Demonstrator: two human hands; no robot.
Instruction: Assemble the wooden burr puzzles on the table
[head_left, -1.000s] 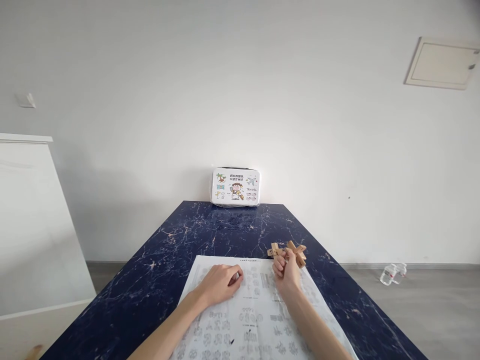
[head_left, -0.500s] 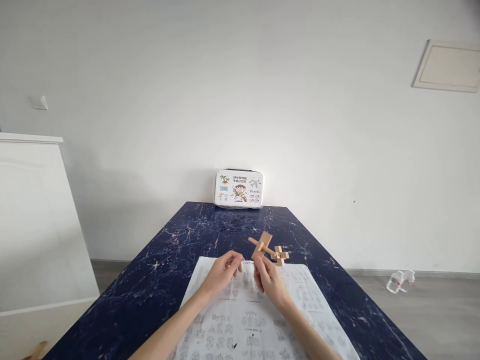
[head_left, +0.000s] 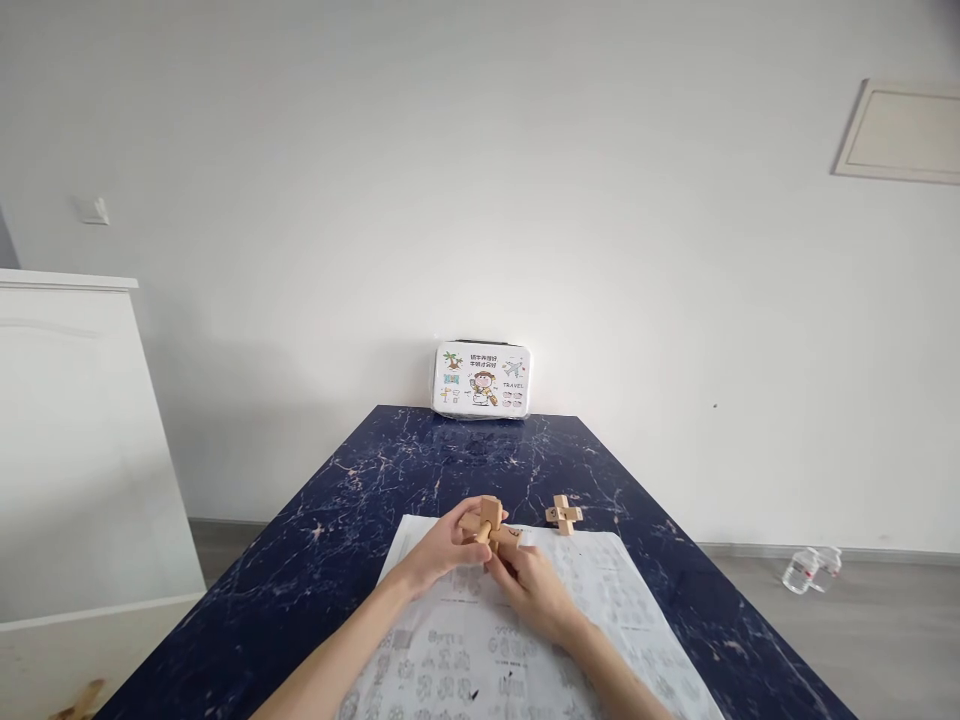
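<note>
Above the printed sheet [head_left: 480, 640], both hands hold one wooden interlocking puzzle [head_left: 491, 522] made of crossed blocks with a round peg. My left hand [head_left: 446, 540] is closed around its left side, thumb near the peg. My right hand [head_left: 532, 590] grips it from below and the right, by a block with a dark mark. Some of the fingers are hidden behind the wood. A second, smaller wooden cross puzzle [head_left: 564, 514] rests at the sheet's far edge, just beyond my right hand, touched by neither hand.
The dark blue marbled table [head_left: 315, 530] narrows toward the wall. A white cartoon-printed case [head_left: 481, 380] stands at its far end. Clear plastic bottles [head_left: 811, 570] are on the floor at right, and a white cabinet [head_left: 75, 430] is at left.
The wooden puzzle in my right hand has moved left and turned, peg now toward me. My left hand has taken hold of it too. The small cross puzzle stays in place.
</note>
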